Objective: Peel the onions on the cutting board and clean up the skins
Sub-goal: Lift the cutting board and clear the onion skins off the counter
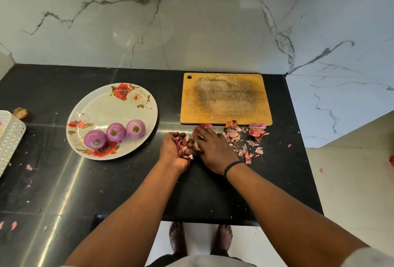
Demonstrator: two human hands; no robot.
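Three peeled purple onions (115,133) lie on the near part of a white flowered plate (102,104). A wooden cutting board (226,99) lies bare to the right of the plate. Pink onion skins (245,139) are scattered on the black counter just in front of the board. My left hand (173,152) is cupped palm up and holds a heap of skins. My right hand (213,149) lies palm down on the counter beside it, its fingers on skins next to the left palm.
A white perforated basket (9,139) stands at the left edge, with a brown scrap (20,113) behind it. Stray skin bits lie on the counter at left (29,167) and on the floor at right (320,170). The counter's front edge (209,221) is near my feet.
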